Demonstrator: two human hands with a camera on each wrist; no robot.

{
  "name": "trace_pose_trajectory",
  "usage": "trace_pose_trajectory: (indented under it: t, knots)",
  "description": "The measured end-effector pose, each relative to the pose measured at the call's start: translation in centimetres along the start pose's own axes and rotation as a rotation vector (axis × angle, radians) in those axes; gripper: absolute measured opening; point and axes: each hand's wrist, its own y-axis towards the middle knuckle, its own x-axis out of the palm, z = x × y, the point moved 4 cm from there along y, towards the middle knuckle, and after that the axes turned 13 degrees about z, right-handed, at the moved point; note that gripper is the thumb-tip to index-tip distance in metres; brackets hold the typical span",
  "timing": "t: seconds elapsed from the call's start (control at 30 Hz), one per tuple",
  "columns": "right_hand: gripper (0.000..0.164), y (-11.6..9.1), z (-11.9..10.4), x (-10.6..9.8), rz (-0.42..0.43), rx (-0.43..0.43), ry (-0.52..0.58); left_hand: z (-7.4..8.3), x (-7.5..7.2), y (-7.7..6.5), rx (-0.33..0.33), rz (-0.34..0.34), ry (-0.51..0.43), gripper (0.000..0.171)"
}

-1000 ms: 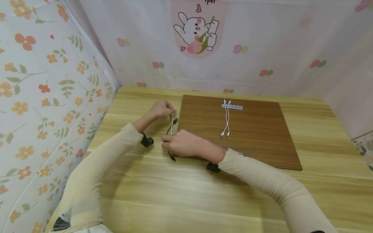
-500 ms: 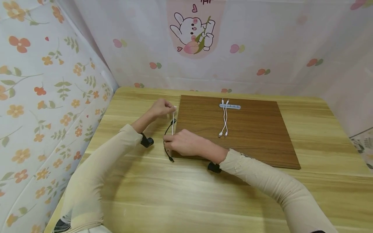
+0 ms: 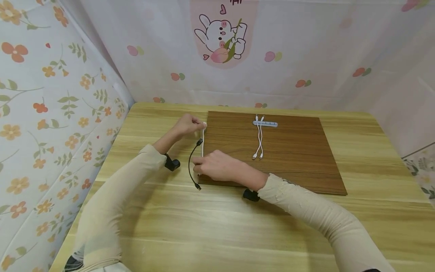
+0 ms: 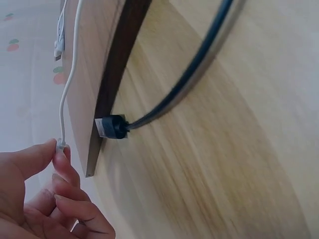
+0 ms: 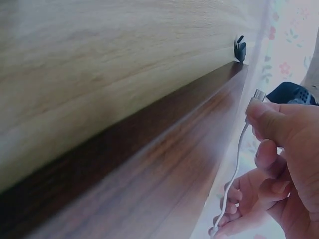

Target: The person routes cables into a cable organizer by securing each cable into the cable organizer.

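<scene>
A white charging cable (image 3: 202, 145) is stretched between my two hands over the left edge of a dark brown board (image 3: 292, 158). My left hand (image 3: 187, 125) pinches its far end between thumb and fingertip; in the left wrist view the cable (image 4: 70, 84) runs up from that pinch. My right hand (image 3: 217, 166) pinches the near end, and the right wrist view shows a metal plug (image 5: 259, 94) sticking out past the thumb. Beside the board on the table lies a short black cable (image 3: 189, 162), one black plug (image 4: 114, 127) close against the board's edge.
On the board, two white cables (image 3: 260, 138) hang crossed from a pale blue slotted cable holder (image 3: 270, 124). The light wooden table (image 3: 210, 226) extends around the board. Patterned curtains (image 3: 153, 37) stand behind and to the left.
Both hands have shifted slightly right with the white cable, bringing it over the board's left edge. The black cable now shows more fully to its left. The head view has turned slightly right.
</scene>
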Motion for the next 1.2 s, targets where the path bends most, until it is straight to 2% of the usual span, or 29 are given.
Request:
trace_pose_trajectory:
  t: [0.07,0.3,0.53,0.7,0.87,1.07,1.2]
  knots:
    - [0.013,-0.2,0.1,-0.2,0.001,0.003,-0.005,0.2,0.1,0.1,0.024,0.004,-0.010,0.036]
    - [0.013,-1.2,0.5,-0.6,0.017,0.016,-0.011,0.7,0.6,0.5,-0.009,-0.002,-0.046,0.037]
    - [0.009,-2.0,1.0,-1.2,0.034,0.049,0.006,1.7,1.1,1.1,0.018,-0.025,-0.090,0.041]
    - [0.010,-2.7,1.3,-1.4,0.010,0.071,0.016,2.4,1.5,1.4,0.036,-0.025,-0.064,0.040]
    - [0.010,-3.3,1.6,-1.7,0.010,0.083,0.018,3.0,1.7,1.6,0.002,-0.001,-0.040,0.028]
    - [0.006,-3.9,1.9,-1.9,0.011,0.089,0.007,3.5,2.2,1.9,0.019,-0.007,-0.041,0.031]
    - [0.005,-4.3,2.1,-2.0,0.009,0.101,0.000,3.8,2.5,2.0,-0.010,-0.001,-0.049,0.028]
